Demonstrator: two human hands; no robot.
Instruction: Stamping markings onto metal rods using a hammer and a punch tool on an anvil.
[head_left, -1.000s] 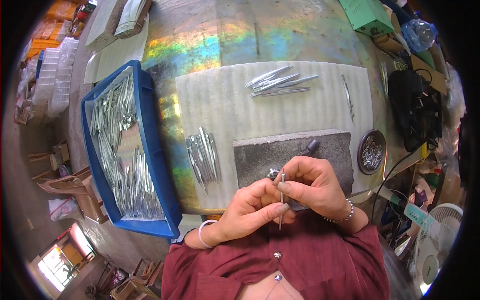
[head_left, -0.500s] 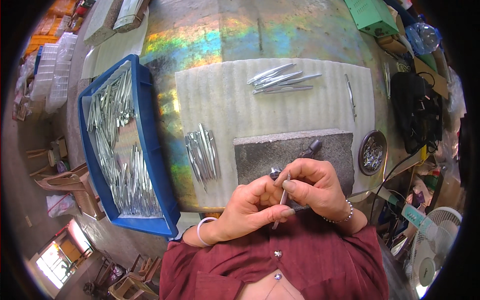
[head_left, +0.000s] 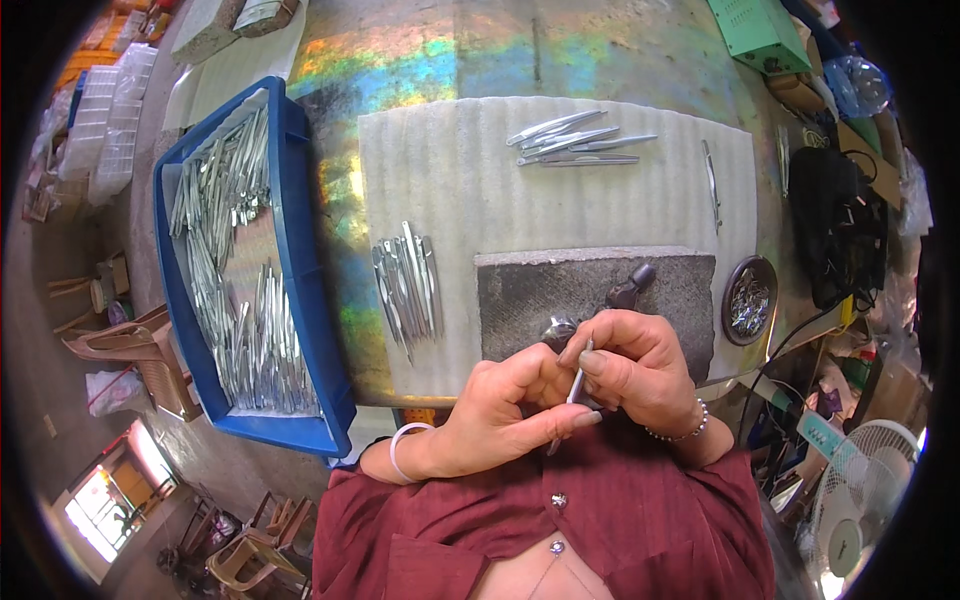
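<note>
In front of my chest both hands hold one slim, pointed silver metal tool (head_left: 576, 386), tilted between them. My left hand (head_left: 520, 400) grips its lower part, the thumb lying across it and the fingers curled. Near the upper tip, my right hand (head_left: 637, 368) pinches it between thumb and fingertips. Just beyond my hands is a dark stone block (head_left: 540, 290) with a rough top. On the block lie a dark, knobbed metal piece (head_left: 630, 287) and a shiny rounded metal part (head_left: 560, 328); my fingers partly hide both.
Similar slim tools fill a blue tray (head_left: 312, 270) at the left. A pale foam sheet (head_left: 460, 190) bears a left bunch (head_left: 407, 285), a far pile (head_left: 575, 142) and a single tool (head_left: 711, 187). A dark round dish (head_left: 731, 302) of small metal pieces stands right. A fan (head_left: 862, 490) is at lower right.
The view has shifted slightly, so the table things appear higher. Both hands keep their hold on the slim tool, which stands slightly more upright.
</note>
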